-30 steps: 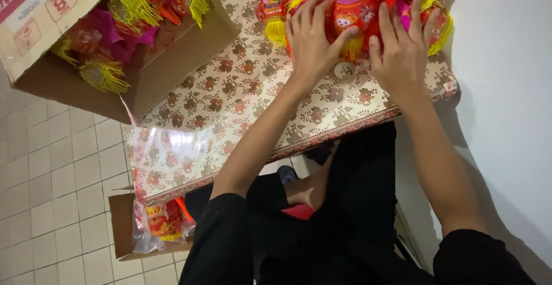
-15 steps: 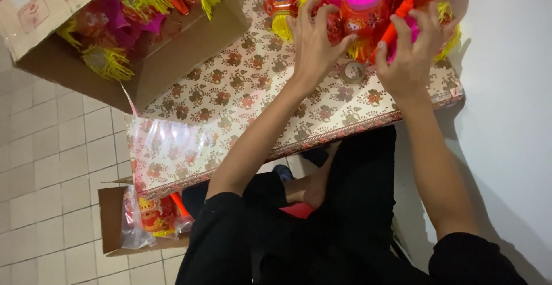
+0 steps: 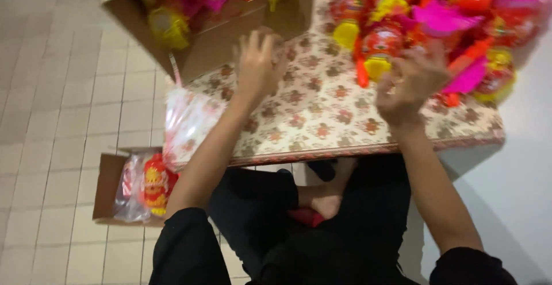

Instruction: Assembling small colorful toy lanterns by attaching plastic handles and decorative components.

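Observation:
A heap of red, yellow and pink plastic ornaments [image 3: 437,20] lies at the far right of a low table with a flowered cover [image 3: 322,112]. My right hand [image 3: 411,81] hovers at the heap's near edge with its fingers curled; blur hides whether it grips anything. My left hand [image 3: 259,61] is over the bare cover with fingers spread and holds nothing. It is just in front of a large open cardboard box [image 3: 230,38] filled with more such ornaments.
Clear plastic bags [image 3: 190,118] hang over the table's left edge. A small cardboard box [image 3: 106,187] on the tiled floor holds a bagged red ornament [image 3: 152,184]. My crossed legs in black are under the table. A white surface lies to the right.
Both hands have come off the ornament heap and drawn back toward me. The left hand has swung left toward the big box, and the view has shifted.

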